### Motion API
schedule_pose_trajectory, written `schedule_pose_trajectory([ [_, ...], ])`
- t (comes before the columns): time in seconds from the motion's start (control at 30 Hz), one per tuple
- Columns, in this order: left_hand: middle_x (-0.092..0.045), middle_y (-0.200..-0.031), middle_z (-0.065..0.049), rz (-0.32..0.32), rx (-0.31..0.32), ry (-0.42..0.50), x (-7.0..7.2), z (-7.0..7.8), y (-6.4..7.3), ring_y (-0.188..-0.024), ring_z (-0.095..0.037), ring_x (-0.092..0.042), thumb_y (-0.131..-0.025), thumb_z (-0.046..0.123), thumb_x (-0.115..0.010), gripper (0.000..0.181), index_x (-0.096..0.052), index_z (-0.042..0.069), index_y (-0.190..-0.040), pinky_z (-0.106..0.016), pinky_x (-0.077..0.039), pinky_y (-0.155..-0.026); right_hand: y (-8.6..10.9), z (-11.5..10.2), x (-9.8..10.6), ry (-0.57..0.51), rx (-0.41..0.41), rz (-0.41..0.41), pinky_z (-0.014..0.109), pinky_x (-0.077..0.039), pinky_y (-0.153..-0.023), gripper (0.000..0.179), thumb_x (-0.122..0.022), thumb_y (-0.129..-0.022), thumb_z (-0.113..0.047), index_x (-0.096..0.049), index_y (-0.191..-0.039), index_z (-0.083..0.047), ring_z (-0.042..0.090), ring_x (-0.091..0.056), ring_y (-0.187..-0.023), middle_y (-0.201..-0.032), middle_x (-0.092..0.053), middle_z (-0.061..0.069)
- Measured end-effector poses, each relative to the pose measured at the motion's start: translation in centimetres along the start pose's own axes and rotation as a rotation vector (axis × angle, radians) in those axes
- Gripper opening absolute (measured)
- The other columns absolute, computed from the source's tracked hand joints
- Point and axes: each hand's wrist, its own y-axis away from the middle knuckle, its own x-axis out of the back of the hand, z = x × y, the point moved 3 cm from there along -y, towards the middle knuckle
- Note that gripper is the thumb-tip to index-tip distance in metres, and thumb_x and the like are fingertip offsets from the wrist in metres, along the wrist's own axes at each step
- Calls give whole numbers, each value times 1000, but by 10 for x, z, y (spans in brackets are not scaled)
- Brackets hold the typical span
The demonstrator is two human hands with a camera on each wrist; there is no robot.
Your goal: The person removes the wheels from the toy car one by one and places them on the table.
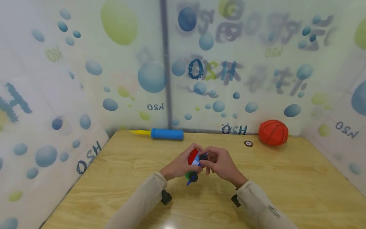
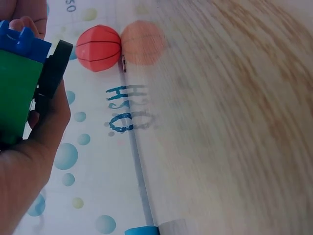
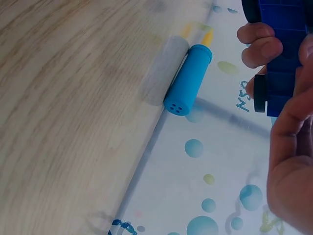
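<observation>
A toy car point(image 1: 193, 156) of building blocks, with red, white, green and blue parts and black wheels, is held above the middle of the table. My left hand point(image 1: 183, 163) grips it from the left, fingers and thumb around its body. My right hand point(image 1: 223, 163) pinches its far right end by a black wheel point(image 1: 203, 157). The left wrist view has the green block point(image 2: 19, 93) up close, beside a black wheel point(image 2: 54, 68). In the right wrist view the blue base point(image 3: 286, 54) faces the camera; part of the car is hidden by the fingers.
On the wooden table point(image 1: 114, 190), a blue pump point(image 1: 167, 134) with a yellow nozzle lies along the back edge. At the back right sit a red ball point(image 1: 273, 133) and a small round black-and-white disc point(image 1: 248, 143). Bubble-printed walls point(image 1: 125, 79) enclose the table's back and sides.
</observation>
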Motion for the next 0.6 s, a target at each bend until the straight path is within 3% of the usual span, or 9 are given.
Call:
schedule_pose_trajectory([
  [0.13,-56,-121,-7,6,3,-10,-2,0,-2,-105,-21,-57,-90,16,-73,47,-43,22,-126,-31,-56,-84,0,-1,0,-1,-20,12,36,-54,-48,19,-75,-88,-8,-70,-106,-7,25,-65,-50,-71,-65,19],
  [0.27,-58,-121,-8,21,15,-42,-4,0,-4,-104,-21,-58,-90,15,-73,46,-44,19,-124,-32,-56,-84,-2,2,0,-24,-60,34,31,-54,-47,18,-77,-86,-8,-70,-102,-3,32,-64,-50,-71,-65,24],
  [0.4,-59,-120,-8,25,19,-69,-6,-3,-6,-103,-20,-59,-90,15,-73,44,-44,18,-122,-32,-56,-85,-3,7,-1,-34,-92,58,28,-55,-48,18,-80,-83,-7,-71,-98,-1,27,-64,-49,-70,-64,26],
  [0.47,-60,-119,-8,29,15,-82,-7,-6,-6,-101,-18,-60,-90,14,-73,43,-44,18,-121,-31,-56,-84,-2,8,-3,-12,-64,69,27,-55,-49,15,-79,-83,-5,-71,-95,-1,20,-63,-48,-69,-65,22],
  [0.6,-63,-119,-10,38,-1,-114,-7,-11,-7,-97,-16,-62,-89,13,-74,44,-45,15,-121,-28,-57,-82,-1,4,-8,151,82,92,23,-55,-50,9,-77,-84,-1,-71,-88,-5,9,-62,-49,-71,-70,12],
])
